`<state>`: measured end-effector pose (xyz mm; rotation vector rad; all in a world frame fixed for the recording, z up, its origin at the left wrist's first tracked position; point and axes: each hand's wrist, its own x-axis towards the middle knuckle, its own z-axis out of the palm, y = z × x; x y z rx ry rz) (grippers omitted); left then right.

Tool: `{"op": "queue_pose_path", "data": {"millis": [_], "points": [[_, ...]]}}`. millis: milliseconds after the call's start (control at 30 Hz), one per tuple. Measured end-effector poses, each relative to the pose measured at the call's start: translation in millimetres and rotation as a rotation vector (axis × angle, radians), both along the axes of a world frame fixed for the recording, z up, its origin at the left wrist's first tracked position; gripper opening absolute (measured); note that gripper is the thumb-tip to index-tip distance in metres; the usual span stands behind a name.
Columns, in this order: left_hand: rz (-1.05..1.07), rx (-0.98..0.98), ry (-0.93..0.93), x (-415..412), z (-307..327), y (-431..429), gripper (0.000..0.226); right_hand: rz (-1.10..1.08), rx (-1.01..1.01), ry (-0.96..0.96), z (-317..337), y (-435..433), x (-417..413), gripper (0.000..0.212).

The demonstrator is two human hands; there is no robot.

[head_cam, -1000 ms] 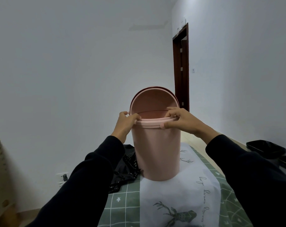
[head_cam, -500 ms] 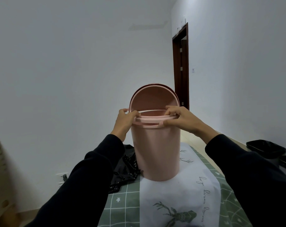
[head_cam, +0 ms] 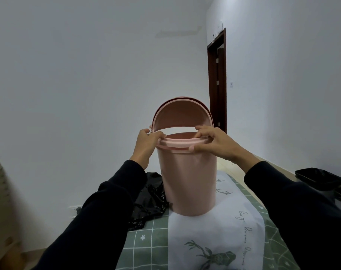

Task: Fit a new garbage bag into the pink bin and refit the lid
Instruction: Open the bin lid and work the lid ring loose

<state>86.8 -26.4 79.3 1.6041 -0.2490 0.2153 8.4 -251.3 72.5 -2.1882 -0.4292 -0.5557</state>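
Fingers of left hand and right hand gripping lid rim atop pink bin, bin upright on worktop, black bag half hidden behind sleeve, bin's bottom unseen

The lid, gripped by left hand and right hand, blocks the pink bin's mouth; a black bag crowds its left base; the right side lies open.

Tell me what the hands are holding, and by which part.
Both grip the pink lid by its outer ring: the left hand pinches the ring's left side, the right hand its right side, over the pink bin.
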Motion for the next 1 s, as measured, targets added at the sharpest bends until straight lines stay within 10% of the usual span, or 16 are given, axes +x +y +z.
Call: {"op": "queue_pose_path", "data": {"millis": [1000], "points": [[0.221, -0.258, -0.004, 7.2, -6.7, 73.5, 0.034, 0.124, -0.137, -0.126, 7.3, 79.0, 5.1, 0.021]]}}
